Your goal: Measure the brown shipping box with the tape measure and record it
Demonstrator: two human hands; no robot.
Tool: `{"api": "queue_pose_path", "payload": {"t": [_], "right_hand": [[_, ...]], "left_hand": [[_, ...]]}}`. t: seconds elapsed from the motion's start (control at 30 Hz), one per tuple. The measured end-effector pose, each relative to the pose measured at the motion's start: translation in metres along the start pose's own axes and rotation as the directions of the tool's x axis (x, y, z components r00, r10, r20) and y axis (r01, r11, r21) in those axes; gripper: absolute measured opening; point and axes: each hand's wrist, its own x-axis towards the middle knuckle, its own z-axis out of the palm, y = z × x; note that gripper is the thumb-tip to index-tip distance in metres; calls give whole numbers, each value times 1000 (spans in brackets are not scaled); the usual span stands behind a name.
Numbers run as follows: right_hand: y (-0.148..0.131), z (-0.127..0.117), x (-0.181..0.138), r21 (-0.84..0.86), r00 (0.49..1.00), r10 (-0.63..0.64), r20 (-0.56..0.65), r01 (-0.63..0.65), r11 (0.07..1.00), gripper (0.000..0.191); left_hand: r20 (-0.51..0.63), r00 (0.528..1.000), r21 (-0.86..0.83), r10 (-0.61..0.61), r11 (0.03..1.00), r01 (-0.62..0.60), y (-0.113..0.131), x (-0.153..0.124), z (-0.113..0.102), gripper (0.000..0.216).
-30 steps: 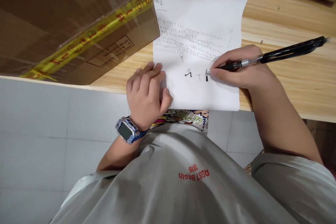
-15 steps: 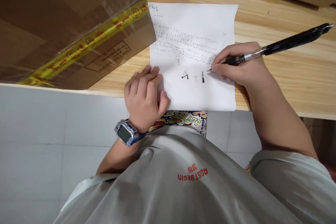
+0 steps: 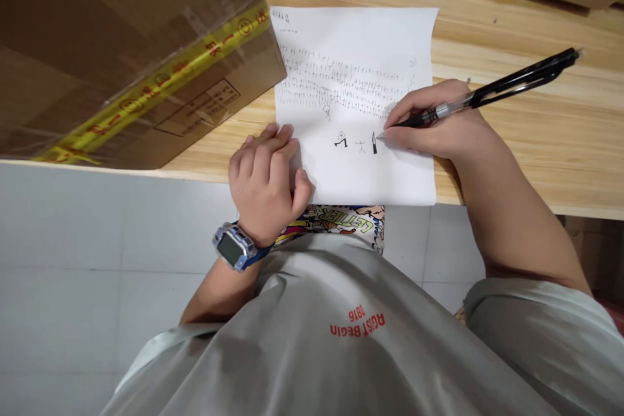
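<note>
Pen — held by right hand above paper | long axis slanted, tip directed leftward, just beside dark pointed drawing | left hand, farther off, is laid at paper's left edge — nothing seen held.

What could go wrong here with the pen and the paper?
The pen points at the dark drawn shape, so a slip might spoil it. The left hand lies across the left edge of the paper, which might shift if the hand lifts. The paper's near side reaches the edge of the table, so knocks might crease it.
</note>
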Motion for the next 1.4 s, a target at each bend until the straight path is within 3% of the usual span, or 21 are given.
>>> {"api": "queue_pose_path", "payload": {"t": [0.17, 0.4, 0.6, 0.77, 0.97, 1.2, 1.4], "right_hand": [[-1, 2, 0, 38, 999, 1, -33, 1, 999, 14], [0, 7, -1, 118, 996, 33, -88, -22, 993, 9], [1, 5, -1, 119, 999, 37, -39, -32, 992, 15], [1, 6, -1, 75, 997, 26, -68, -21, 997, 11], [0, 4, -2, 19, 999, 5, -33, -4, 1000, 10], [2, 3, 0, 19, 998, -50, -36, 51, 999, 6], [4, 0, -1, -4, 999, -54, -2, 54, 999, 6]], "left_hand": [[96, 986, -144, -139, 978, 152, -1, -2, 0, 41], [-7, 1000, -23, -7, 1000, 7, 0, -1, 0, 39], [14, 999, -35, -37, 999, 37, 0, -1, 1, 40], [28, 998, -54, -53, 997, 55, 0, -1, 1, 40], [-11, 1000, -27, -12, 1000, 12, 0, 0, 1, 40], [48, 995, -74, -86, 993, 89, -1, -1, 3, 43], [-25, 1000, -23, -10, 1000, 9, 0, 0, 2, 39]]}}
